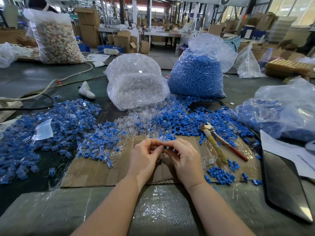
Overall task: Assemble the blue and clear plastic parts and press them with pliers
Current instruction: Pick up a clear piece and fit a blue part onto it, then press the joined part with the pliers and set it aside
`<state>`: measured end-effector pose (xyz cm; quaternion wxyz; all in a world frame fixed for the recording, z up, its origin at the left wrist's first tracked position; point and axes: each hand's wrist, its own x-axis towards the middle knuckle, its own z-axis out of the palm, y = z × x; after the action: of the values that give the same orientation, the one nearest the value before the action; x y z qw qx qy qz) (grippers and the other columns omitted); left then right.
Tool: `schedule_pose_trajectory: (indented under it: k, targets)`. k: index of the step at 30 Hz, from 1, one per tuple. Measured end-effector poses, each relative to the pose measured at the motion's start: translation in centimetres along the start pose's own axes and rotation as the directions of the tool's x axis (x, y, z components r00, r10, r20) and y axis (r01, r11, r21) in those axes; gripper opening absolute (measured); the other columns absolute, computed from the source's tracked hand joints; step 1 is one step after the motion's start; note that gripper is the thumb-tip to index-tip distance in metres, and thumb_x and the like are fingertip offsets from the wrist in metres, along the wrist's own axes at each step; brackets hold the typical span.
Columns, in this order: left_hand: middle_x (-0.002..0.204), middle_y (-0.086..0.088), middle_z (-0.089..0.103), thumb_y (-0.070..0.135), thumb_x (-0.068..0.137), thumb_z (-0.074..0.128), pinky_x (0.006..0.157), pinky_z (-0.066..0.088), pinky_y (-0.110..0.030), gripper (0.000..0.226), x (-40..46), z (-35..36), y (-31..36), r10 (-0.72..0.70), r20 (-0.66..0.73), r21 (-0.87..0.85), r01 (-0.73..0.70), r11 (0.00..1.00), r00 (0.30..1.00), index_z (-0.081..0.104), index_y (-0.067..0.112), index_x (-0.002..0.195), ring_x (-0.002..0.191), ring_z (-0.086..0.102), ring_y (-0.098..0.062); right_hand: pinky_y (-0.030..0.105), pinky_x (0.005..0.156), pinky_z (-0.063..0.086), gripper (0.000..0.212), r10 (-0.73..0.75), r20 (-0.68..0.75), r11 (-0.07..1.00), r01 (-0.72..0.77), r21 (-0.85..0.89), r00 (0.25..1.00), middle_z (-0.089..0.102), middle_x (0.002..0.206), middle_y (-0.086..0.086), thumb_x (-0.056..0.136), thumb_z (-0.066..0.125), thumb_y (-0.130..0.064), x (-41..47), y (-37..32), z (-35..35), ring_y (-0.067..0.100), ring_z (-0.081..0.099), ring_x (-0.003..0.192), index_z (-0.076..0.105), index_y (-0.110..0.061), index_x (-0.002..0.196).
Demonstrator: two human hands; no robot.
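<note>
Blue part (165,147) is pinched between the fingertips of both hands over the cardboard sheet (105,172); the left hand (144,157) and right hand (185,159) meet with curled fingers around it. Pliers (221,142) lie on the cardboard to the right, untouched. Loose blue and clear pieces (133,123) are scattered beyond, before a bag of clear parts (136,86) and a bag of blue parts (196,77)
</note>
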<state>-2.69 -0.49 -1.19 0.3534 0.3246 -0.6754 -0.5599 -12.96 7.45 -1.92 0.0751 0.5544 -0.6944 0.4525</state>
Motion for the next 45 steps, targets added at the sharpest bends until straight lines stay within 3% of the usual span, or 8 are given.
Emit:
schedule_pose_trajectory:
  k: [21,28,31,33,35,37,39,45]
  targets:
    - [0.080,-0.011,0.068,0.003,0.087,0.061,0.057,0.050,-0.016,0.009,0.0,0.0,0.2,-0.014,0.015,-0.023,0.015,1.000,1.000,0.066,0.011,0.089,0.066,0.063,-0.012,0.037,0.075,0.051,0.012,0.011,0.021,1.000,-0.011,-0.027,1.000,0.067,0.089,-0.003,0.084,0.068,-0.014,0.1,-0.2,-0.2,0.018,0.059,0.086,0.072,-0.014,0.096]
    - [0.077,-0.008,0.067,0.003,0.085,0.063,0.056,0.050,-0.014,0.009,0.0,0.0,0.2,-0.017,-0.007,-0.019,0.017,1.000,1.000,0.066,0.011,0.088,0.061,0.061,-0.008,0.030,0.095,0.037,0.035,0.151,-0.088,0.969,-0.165,-0.182,0.985,0.062,0.109,-0.001,0.083,0.069,-0.025,0.7,-0.3,-1.5,0.015,0.054,0.105,0.062,-0.014,0.115]
    - [0.076,-0.007,0.066,0.003,0.085,0.063,0.055,0.049,-0.013,0.010,0.0,-0.1,0.1,-0.019,0.000,-0.020,0.019,1.000,1.000,0.065,0.012,0.087,0.057,0.060,-0.003,0.034,0.099,0.033,0.047,0.362,-0.158,0.795,-0.393,-0.461,0.919,0.053,0.126,0.006,0.091,0.054,-0.039,1.8,0.8,-3.4,0.021,0.047,0.116,0.047,-0.015,0.131]
    - [0.075,-0.006,0.065,0.003,0.085,0.063,0.055,0.048,-0.012,0.010,0.0,-0.1,0.1,-0.016,0.002,-0.022,0.016,1.000,1.000,0.065,0.013,0.086,0.056,0.059,-0.001,0.043,0.102,0.032,0.061,0.589,-0.125,0.549,-0.509,-0.663,0.798,0.044,0.137,0.014,0.094,0.036,-0.054,2.5,2.1,-5.0,0.029,0.041,0.125,0.032,-0.015,0.140]
    - [0.074,-0.005,0.065,0.003,0.085,0.063,0.054,0.048,-0.012,0.011,0.1,-0.1,0.1,-0.013,0.002,-0.017,0.013,1.000,1.000,0.065,0.014,0.085,0.055,0.058,0.000,0.052,0.108,0.023,0.075,0.764,-0.061,0.397,-0.542,-0.741,0.642,0.030,0.149,0.017,0.091,0.026,-0.064,3.0,3.4,-6.3,0.034,0.029,0.135,0.017,-0.015,0.147]
    - [0.073,-0.004,0.065,0.003,0.085,0.063,0.054,0.048,-0.013,0.011,0.2,-0.1,0.2,-0.016,-0.001,-0.018,0.016,1.000,1.000,0.064,0.014,0.085,0.055,0.058,-0.001,0.056,0.110,0.019,0.083,0.826,-0.016,0.355,-0.543,-0.761,0.563,0.024,0.152,0.017,0.088,0.027,-0.070,3.2,4.3,-7.0,0.035,0.025,0.138,0.014,-0.015,0.149]
    - [0.071,-0.003,0.065,0.003,0.085,0.063,0.054,0.048,-0.012,0.011,0.2,-0.1,0.2,-0.020,-0.004,-0.027,0.020,0.999,1.000,0.064,0.014,0.084,0.055,0.058,-0.001,0.054,0.108,0.025,0.083,0.836,-0.003,0.344,-0.529,-0.776,0.548,0.028,0.149,0.016,0.085,0.035,-0.071,3.4,4.8,-7.3,0.036,0.029,0.134,0.022,-0.016,0.146]
    - [0.075,-0.005,0.066,0.003,0.085,0.062,0.054,0.048,-0.011,0.011,0.2,-0.1,0.3,-0.023,-0.004,-0.025,0.023,0.999,1.000,0.063,0.014,0.085,0.055,0.059,0.000,0.054,0.104,0.030,0.054,0.865,-0.010,0.351,-0.620,-0.702,0.501,0.030,0.140,0.016,0.083,0.055,-0.046,4.3,5.4,-7.6,0.035,0.032,0.127,0.043,-0.016,0.126]
